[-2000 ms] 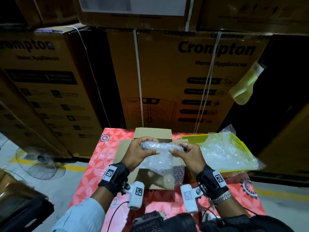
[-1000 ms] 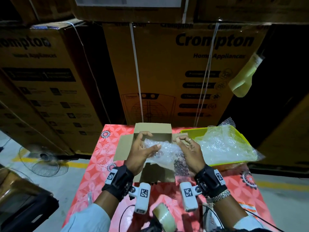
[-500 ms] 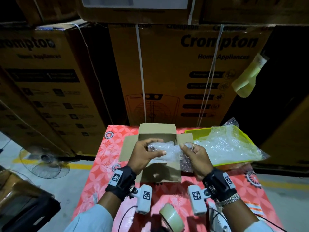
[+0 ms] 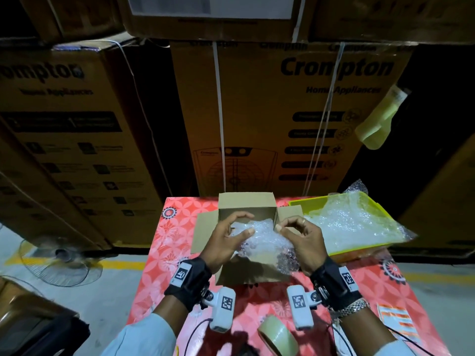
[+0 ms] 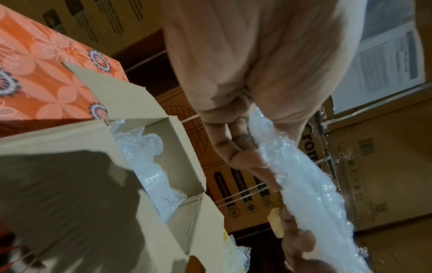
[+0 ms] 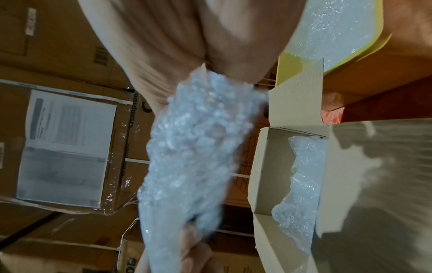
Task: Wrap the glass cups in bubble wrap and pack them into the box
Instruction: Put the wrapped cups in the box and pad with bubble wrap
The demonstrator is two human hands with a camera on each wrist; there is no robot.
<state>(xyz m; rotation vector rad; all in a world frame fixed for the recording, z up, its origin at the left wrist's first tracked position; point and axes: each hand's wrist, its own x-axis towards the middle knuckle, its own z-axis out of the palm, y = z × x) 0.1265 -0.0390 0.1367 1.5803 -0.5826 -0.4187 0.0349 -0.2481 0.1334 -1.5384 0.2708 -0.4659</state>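
While both hands, L (image 4: 226, 237) & R (image 4: 300, 237), pinch the bubble-wrapped bundle (image 4: 259, 237), it hangs above the open box (image 4: 246, 204).

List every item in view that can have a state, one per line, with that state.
Cardboard box: flaps open, some bubble wrap already inside.
Bubble-wrapped bundle: held over the box by both hands, not yet inside; contents hidden.
Left hand: grips the bundle's left end.
Right hand: pinches the bundle's right end.
Yellow tray: filled with loose bubble wrap.
Tape roll: lying on the table, untouched.
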